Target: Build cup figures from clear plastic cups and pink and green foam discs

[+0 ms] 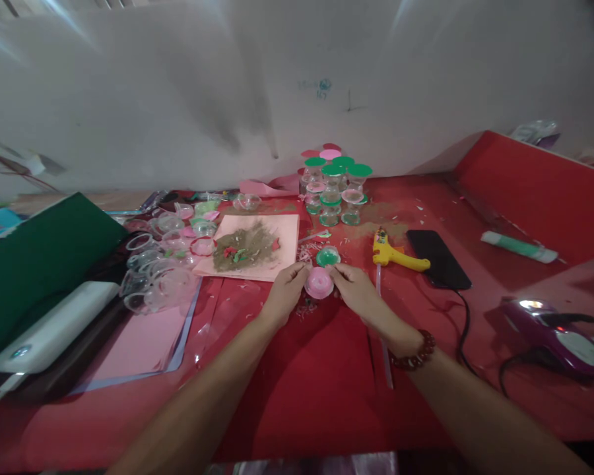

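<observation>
A small clear plastic cup with a pink disc (319,283) is held between both hands above the red table. My left hand (288,290) pinches its left edge with thumb and fingers. On the other side my right hand (355,288), with a dark red bead bracelet (420,351) on its wrist, grips the right edge. Just behind the pink piece is a round green-topped piece (328,256); whether the two touch I cannot tell. Farther back stand several hourglass-shaped pairs of clear cups with green discs (333,170) and pink discs on their ends.
Brown sand lies on a peach sheet (284,264), left of centre. Several loose clear cups (165,284) crowd beside it. To the right are a yellow glue gun (400,258), a black phone (438,257), a glue tube (519,247) and a purple corded device (557,336). A white power bank (54,326) sits left.
</observation>
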The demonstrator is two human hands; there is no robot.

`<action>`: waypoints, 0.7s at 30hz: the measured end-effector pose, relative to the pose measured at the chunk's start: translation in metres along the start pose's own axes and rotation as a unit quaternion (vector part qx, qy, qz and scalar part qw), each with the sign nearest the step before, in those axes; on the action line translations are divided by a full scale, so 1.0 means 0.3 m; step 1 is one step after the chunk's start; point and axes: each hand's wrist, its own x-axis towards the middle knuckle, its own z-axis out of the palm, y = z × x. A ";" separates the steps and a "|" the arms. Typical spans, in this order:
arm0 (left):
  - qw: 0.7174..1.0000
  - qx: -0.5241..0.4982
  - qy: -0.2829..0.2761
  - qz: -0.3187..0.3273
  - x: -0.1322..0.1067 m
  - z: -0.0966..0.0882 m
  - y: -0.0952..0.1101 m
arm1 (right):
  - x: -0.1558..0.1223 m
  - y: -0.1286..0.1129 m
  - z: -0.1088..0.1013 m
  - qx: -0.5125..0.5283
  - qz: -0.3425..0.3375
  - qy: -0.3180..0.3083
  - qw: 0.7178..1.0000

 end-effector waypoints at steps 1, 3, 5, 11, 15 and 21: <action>1.000 0.002 -0.001 -0.002 0.000 0.000 0.001 | 0.001 0.001 0.000 -0.002 0.000 0.001 1.000; 1.000 0.004 -0.002 -0.003 0.000 0.001 0.002 | 0.002 0.005 0.000 -0.005 0.000 0.003 1.000; 1.000 0.005 0.000 0.002 0.000 0.002 0.004 | 0.003 0.007 0.001 -0.006 -0.003 0.005 1.000; 1.000 0.010 0.005 0.009 -0.001 0.001 0.003 | 0.000 0.007 -0.001 -0.024 -0.030 0.019 0.999; 1.000 0.006 0.000 0.006 -0.006 0.002 0.003 | -0.005 -0.007 -0.013 -0.066 -0.048 0.045 0.996; 0.999 0.014 -0.026 -0.016 -0.018 0.008 0.011 | -0.015 -0.034 -0.025 -0.109 -0.052 0.058 0.991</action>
